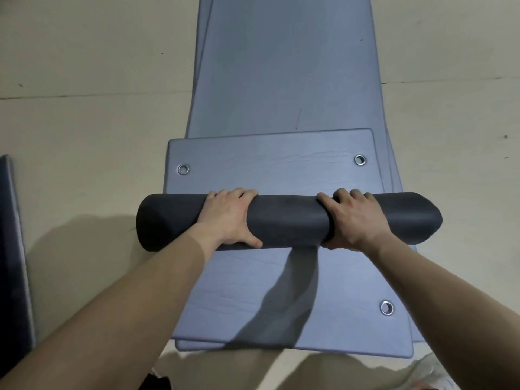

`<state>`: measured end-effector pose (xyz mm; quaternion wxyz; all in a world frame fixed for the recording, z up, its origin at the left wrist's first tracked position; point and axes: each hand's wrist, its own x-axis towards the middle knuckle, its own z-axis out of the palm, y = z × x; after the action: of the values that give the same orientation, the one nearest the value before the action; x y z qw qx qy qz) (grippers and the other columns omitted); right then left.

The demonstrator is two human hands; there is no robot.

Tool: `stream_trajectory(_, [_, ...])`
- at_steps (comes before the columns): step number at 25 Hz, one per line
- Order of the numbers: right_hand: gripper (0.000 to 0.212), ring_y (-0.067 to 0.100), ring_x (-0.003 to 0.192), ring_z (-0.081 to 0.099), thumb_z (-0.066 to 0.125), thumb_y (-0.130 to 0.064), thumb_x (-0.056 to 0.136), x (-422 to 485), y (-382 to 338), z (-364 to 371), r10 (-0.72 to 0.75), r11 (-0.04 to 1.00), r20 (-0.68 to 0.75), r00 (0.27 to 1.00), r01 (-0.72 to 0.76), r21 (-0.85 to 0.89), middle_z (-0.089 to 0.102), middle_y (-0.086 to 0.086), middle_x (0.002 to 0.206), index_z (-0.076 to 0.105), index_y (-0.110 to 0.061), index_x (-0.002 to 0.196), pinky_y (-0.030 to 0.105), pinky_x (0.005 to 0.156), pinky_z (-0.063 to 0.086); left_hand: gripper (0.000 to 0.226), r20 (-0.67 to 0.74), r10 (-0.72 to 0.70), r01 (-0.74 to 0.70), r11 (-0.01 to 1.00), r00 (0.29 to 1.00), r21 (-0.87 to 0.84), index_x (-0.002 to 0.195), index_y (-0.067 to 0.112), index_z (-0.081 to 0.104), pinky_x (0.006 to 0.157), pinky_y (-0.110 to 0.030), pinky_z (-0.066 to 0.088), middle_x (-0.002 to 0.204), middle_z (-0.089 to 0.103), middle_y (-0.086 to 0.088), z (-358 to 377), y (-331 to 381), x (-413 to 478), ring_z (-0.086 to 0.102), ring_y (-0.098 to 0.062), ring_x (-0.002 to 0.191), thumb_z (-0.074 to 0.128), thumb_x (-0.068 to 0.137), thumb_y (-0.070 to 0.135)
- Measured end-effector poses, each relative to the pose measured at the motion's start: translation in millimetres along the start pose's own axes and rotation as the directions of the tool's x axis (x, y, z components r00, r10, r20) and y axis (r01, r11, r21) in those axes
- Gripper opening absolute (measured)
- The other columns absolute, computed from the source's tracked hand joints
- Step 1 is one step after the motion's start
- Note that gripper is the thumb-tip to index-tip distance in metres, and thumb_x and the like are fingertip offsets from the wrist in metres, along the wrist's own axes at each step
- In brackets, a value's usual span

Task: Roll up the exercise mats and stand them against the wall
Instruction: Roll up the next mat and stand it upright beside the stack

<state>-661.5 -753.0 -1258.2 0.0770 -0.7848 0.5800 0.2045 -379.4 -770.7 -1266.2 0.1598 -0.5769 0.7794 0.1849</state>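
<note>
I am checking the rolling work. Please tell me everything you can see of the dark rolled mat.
The dark rolled mat is a thick charcoal cylinder of matte foam-like material, rolled tight and lying crosswise. It rests over a flat blue-grey mat with metal eyelets. The left hand and right hand grip it from above, fingers over the far side. Both ends stick out beyond the hands.

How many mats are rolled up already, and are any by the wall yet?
One dark mat looks fully rolled; the left hand and right hand grip it above the flat mats. It has not been stood up, and no wall shows. At least two blue-grey mats lie flat on the floor, waiting to be rolled.
</note>
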Motion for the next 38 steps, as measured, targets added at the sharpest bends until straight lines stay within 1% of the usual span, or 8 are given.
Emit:
stream_trajectory(4, [0.097, 0.027, 0.106, 0.059, 0.075, -0.075, 0.057, -73.0, -39.0, 10.1, -0.091, 0.991, 0.177, 0.98, 0.072, 0.111, 0.059, -0.001, 0.119, 0.037, -0.04, 0.139, 0.038, 0.085, 0.049, 0.117, 0.229, 0.025, -0.001, 0.995, 0.973, -0.102, 0.15, 0.036, 0.034, 0.11, -0.045, 0.036, 0.146, 0.05, 0.009, 21.4, 4.8, -73.3, 0.05, -0.022, 0.131, 0.076, 0.05, 0.081])
stream_trajectory(9, [0.105, 0.03, 0.117, 0.059, 0.081, -0.075, 0.056, -82.8, -42.8, 6.3, -0.032, 0.978, 0.187, 0.982, -0.008, 0.209, 0.061, -0.001, 0.129, 0.04, -0.039, 0.146, 0.043, 0.098, 0.048, 0.092, -0.063, -0.015, 0.022, 0.993, 0.998, 0.116, 0.159, 0.022, 0.025, 0.119, -0.06, 0.025, 0.164, 0.029, -0.009, 66.3, 29.3, -140.0, 0.027, -0.037, 0.149, 0.064, 0.087, 0.064])
stream_trajectory(16, [0.147, 0.04, 0.158, -0.012, 0.075, -0.082, 0.065, -89.9, -58.4, 41.5, -0.038, 0.994, 0.069, 0.997, 0.031, 0.101, -0.015, 0.019, 0.171, -0.02, -0.025, 0.162, 0.058, 0.126, 0.0, 0.066, -0.14, -0.073, 0.046, 0.982, 0.987, -0.184, 0.159, 0.027, 0.027, 0.122, -0.047, 0.015, 0.167, 0.022, -0.004, 30.0, 15.0, -75.1, 0.019, -0.036, 0.153, 0.05, 0.101, 0.049])
stream_trajectory(21, [0.143, 0.036, 0.156, 0.016, 0.073, -0.089, 0.049, 16.1, -11.3, 4.8, -0.087, 0.983, 0.099, 0.991, 0.069, 0.168, 0.021, 0.009, 0.168, -0.001, -0.04, 0.161, 0.062, 0.123, 0.014, 0.141, -0.078, -0.047, 0.057, 0.99, 0.996, 0.132, 0.157, 0.035, -0.02, 0.122, -0.058, -0.004, 0.169, -0.018, -0.005, 41.4, 11.9, -46.5, -0.014, -0.036, 0.155, 0.07, 0.06, 0.084])
stream_trajectory(29, [0.121, 0.026, 0.122, 0.061, 0.078, -0.087, 0.044, 56.3, -20.1, -22.3, -0.068, 0.888, 0.328, 0.942, -0.093, 0.45, 0.065, -0.008, 0.13, 0.038, -0.043, 0.148, 0.042, 0.103, 0.048, 0.113, -0.303, -0.12, 0.082, 0.987, 0.945, -0.136, 0.16, 0.035, 0.019, 0.126, -0.053, -0.001, 0.169, 0.015, 0.0, 19.0, -50.6, -18.9, 0.003, -0.028, 0.156, 0.075, 0.069, 0.071])
stream_trajectory(33, [0.105, 0.015, 0.11, 0.069, 0.085, -0.076, 0.046, 35.1, -120.5, -3.8, -0.207, 0.366, 0.434, 0.877, -0.342, 0.865, 0.072, -0.007, 0.124, 0.063, -0.025, 0.134, 0.038, 0.105, 0.053, 0.097, 0.058, -0.737, 0.358, 0.257, 0.674, -0.898, 0.156, 0.03, 0.031, 0.118, -0.045, 0.032, 0.163, 0.032, -0.004, 57.5, -55.3, -49.2, 0.036, -0.027, 0.144, 0.067, 0.078, 0.074])
stream_trajectory(35, [0.104, 0.018, 0.116, 0.067, 0.083, -0.078, 0.053, 23.7, -174.0, 9.7, -0.175, 0.205, 0.426, 0.888, -0.391, 0.897, 0.067, -0.004, 0.132, 0.056, -0.025, 0.138, 0.038, 0.105, 0.052, 0.101, 0.3, -0.651, 0.247, -0.175, 0.697, -0.953, 0.144, 0.035, 0.046, 0.104, -0.047, 0.051, 0.142, 0.06, 0.006, 76.0, -52.2, -64.7, 0.062, -0.019, 0.123, 0.07, 0.06, 0.087])
stream_trajectory(38, [0.124, 0.024, 0.128, 0.058, 0.079, -0.09, 0.046, 17.5, -209.9, 18.1, -0.153, 0.139, 0.411, 0.899, -0.392, 0.909, 0.053, 0.002, 0.146, 0.039, -0.039, 0.151, 0.042, 0.113, 0.047, 0.094, 0.447, -0.46, 0.288, -0.376, 0.767, -0.881, 0.135, 0.043, 0.049, 0.089, -0.051, 0.059, 0.125, 0.069, 0.013, 83.7, -58.5, -99.5, 0.071, -0.018, 0.109, 0.084, 0.054, 0.076])
